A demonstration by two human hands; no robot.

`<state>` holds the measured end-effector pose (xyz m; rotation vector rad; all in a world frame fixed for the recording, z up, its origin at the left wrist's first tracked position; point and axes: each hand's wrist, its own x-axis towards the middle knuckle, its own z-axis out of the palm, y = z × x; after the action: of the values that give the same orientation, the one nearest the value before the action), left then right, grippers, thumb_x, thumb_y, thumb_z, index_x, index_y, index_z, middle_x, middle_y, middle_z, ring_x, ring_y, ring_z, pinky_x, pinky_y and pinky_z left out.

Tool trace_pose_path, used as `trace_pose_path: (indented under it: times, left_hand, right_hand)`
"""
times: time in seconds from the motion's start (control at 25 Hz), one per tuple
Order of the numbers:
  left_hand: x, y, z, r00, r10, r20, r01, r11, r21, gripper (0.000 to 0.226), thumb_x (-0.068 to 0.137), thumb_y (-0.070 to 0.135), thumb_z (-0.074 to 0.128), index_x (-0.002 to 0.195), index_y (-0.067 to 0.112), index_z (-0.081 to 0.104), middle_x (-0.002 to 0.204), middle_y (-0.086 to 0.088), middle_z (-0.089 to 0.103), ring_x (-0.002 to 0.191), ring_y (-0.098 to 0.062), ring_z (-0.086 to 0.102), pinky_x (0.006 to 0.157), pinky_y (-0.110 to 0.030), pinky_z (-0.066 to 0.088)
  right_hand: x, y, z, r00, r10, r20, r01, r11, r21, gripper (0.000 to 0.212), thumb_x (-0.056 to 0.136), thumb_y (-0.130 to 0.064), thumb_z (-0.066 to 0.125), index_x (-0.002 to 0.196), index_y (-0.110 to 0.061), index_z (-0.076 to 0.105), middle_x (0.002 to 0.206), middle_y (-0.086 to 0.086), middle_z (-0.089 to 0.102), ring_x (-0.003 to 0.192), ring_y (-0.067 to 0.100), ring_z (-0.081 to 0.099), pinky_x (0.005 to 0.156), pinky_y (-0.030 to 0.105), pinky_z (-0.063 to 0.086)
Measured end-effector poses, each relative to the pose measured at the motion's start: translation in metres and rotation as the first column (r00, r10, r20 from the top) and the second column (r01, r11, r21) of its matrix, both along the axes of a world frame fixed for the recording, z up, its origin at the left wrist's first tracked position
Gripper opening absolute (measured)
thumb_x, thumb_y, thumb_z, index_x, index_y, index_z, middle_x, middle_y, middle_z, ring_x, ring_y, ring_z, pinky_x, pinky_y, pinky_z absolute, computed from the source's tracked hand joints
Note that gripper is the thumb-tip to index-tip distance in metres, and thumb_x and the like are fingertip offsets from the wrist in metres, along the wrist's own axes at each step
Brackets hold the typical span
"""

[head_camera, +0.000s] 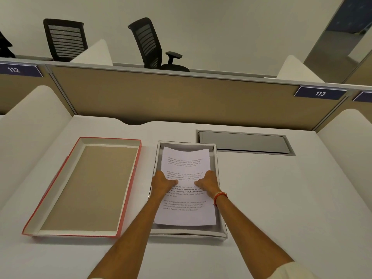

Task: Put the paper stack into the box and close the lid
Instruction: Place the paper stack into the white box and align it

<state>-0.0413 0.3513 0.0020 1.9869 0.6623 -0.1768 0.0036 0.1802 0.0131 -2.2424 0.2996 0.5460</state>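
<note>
while the lid (88,188) waits upturned near the tabletop's left edge, left hand (162,182) and right hand (208,183) grip the paper stack (186,210) by its sides, fingers curled, lowering it squarely into the box (218,174).

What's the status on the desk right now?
Both hands, left and right, gripping paper stack over box. Lid off, alongside. Nothing blocking.

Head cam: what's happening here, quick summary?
A person is lowering the paper stack into the open grey box on the white desk. The left hand and right hand grip the stack's two long edges, thumbs on the printed top sheet. The sheets sit inside the box walls, far end curled up slightly. The red-edged lid lies inside-up to the left of the box, untouched, so closing is not yet done.
</note>
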Motion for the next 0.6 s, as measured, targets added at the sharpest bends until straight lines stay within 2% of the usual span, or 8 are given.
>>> trace_pose_path:
  times: [0.2,0.32,0.4,0.48,0.6]
  left_hand:
    - [-0.001,0.0,-0.002,1.0,0.013,0.003,-0.013,1.0,-0.005,0.052,0.077,0.018,0.081,0.121,0.003,0.059,0.126,-0.019,0.066,0.108,-0.036,0.067,0.087,-0.041,0.057]
    - [-0.003,-0.003,-0.003,0.999,0.036,0.033,-0.037,0.999,0.028,0.052,0.076,0.017,0.082,0.12,0.002,0.059,0.125,-0.02,0.066,0.108,-0.036,0.067,0.082,-0.035,0.056]
    - [-0.005,-0.007,-0.002,0.997,0.059,0.049,-0.062,0.996,0.06,0.055,0.075,0.019,0.083,0.121,0.002,0.057,0.125,-0.019,0.065,0.11,-0.035,0.066,0.084,-0.036,0.056]
    - [-0.006,-0.01,-0.001,0.996,0.077,0.052,-0.081,0.992,0.092,0.06,0.075,0.022,0.083,0.123,0.002,0.055,0.127,-0.018,0.063,0.113,-0.034,0.064,0.09,-0.04,0.056]
    - [-0.008,-0.013,0.0,0.995,0.087,0.057,-0.094,0.988,0.124,0.06,0.076,0.025,0.082,0.124,0.004,0.053,0.126,-0.016,0.062,0.112,-0.032,0.064,0.091,-0.039,0.055]
  right_hand:
    - [-0.003,-0.002,-0.002,1.0,0.007,0.003,-0.007,0.999,0.046,0.031,0.086,-0.006,0.07,0.115,0.003,0.061,0.116,0.019,0.068,0.101,0.033,0.07,0.086,0.035,0.06]
    - [-0.003,-0.004,-0.002,1.0,0.003,-0.003,-0.003,0.998,0.057,0.032,0.086,-0.007,0.071,0.115,0.002,0.062,0.116,0.019,0.069,0.101,0.034,0.07,0.088,0.038,0.06]
    - [-0.003,-0.005,0.0,1.0,-0.012,-0.008,0.012,0.997,0.079,0.034,0.084,-0.007,0.073,0.114,0.002,0.062,0.115,0.019,0.069,0.1,0.034,0.071,0.088,0.04,0.06]
    - [-0.004,-0.007,0.002,0.999,-0.039,-0.014,0.04,0.992,0.121,0.036,0.082,-0.005,0.075,0.115,0.002,0.062,0.116,0.019,0.069,0.101,0.035,0.07,0.087,0.039,0.06]
    - [-0.003,-0.012,0.006,0.997,-0.076,-0.024,0.079,0.981,0.179,0.04,0.08,-0.003,0.077,0.117,0.002,0.062,0.119,0.02,0.068,0.103,0.036,0.069,0.083,0.035,0.058]
